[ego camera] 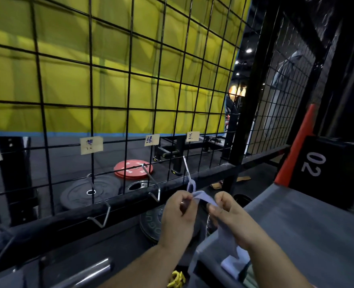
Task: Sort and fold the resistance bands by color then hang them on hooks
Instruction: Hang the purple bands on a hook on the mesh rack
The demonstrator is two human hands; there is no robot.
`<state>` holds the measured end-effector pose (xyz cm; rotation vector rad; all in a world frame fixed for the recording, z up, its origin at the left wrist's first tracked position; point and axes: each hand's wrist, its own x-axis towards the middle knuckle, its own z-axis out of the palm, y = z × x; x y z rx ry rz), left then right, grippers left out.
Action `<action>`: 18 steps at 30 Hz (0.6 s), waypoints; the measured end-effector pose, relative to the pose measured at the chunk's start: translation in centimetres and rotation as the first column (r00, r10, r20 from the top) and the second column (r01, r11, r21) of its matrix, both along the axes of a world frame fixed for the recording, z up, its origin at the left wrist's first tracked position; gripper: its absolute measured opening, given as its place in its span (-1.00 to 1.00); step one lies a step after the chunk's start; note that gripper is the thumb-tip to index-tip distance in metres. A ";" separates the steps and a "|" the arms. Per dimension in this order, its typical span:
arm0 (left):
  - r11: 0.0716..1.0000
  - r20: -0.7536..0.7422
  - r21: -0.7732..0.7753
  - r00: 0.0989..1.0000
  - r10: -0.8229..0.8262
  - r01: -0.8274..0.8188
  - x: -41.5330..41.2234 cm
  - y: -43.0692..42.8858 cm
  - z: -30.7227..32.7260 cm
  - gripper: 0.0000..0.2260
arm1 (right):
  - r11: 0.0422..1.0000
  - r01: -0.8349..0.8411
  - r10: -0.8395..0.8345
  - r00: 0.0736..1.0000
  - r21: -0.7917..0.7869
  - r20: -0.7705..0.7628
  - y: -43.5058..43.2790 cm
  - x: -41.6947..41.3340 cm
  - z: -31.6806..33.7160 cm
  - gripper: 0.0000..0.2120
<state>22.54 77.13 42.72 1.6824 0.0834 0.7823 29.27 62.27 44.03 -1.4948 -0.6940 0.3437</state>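
Observation:
A pale lilac resistance band (203, 196) stretches between both my hands just below the right-most metal hook (189, 179) on the black wire grid (130, 100). My left hand (179, 213) pinches its left end close to the hook's tip. My right hand (230, 213) pinches the band further right, and the loose rest (229, 244) hangs down below that hand. Two bare hooks, one in the middle (152, 183) and one to the left (99, 202), stick out of the grid. A yellow band (177, 278) lies low at the bottom edge.
Paper labels (91, 144) hang on the grid above the hooks. A grey bench top (307, 225) lies to the right, beside a black box marked 02 (325, 165). Weight plates (133, 169) lie on the floor behind the grid, and a steel bar (84, 275) lies at lower left.

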 end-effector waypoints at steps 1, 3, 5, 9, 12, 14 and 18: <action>1.000 -0.006 -0.016 1.000 0.022 -0.022 0.0 0.3 0.1 -0.93 | 0.999 -0.021 0.022 1.000 0.036 -0.014 0.2 0.0 0.4 -0.61; 0.998 -0.004 -0.052 0.999 0.047 -0.047 0.1 0.7 0.1 -0.92 | 0.996 -0.049 0.050 0.999 0.081 -0.015 0.5 0.1 1.0 -0.75; 0.992 0.000 -0.110 0.998 0.057 -0.057 0.1 1.0 0.3 -0.91 | 0.995 -0.049 0.052 0.998 0.083 -0.028 0.7 0.3 2.0 -0.80; 0.976 0.025 -0.197 0.995 0.098 -0.091 0.3 1.0 0.9 -0.91 | 0.999 0.014 -0.010 0.997 -0.049 0.071 1.3 0.7 3.5 -0.68; 0.957 0.032 -0.259 0.989 0.147 -0.134 1.0 0.7 1.3 -0.93 | 0.991 0.089 -0.073 0.986 -0.102 0.151 2.1 1.1 4.3 -0.72; 0.944 0.041 -0.282 0.981 0.190 -0.171 1.5 0.3 1.5 -0.94 | 0.987 0.134 -0.116 0.976 -0.091 0.183 2.8 1.3 4.8 -0.81; 0.917 0.083 -0.333 0.962 0.259 -0.218 2.4 -0.3 2.1 -0.91 | 0.968 0.244 -0.224 0.945 -0.055 0.237 4.5 1.6 6.1 -0.92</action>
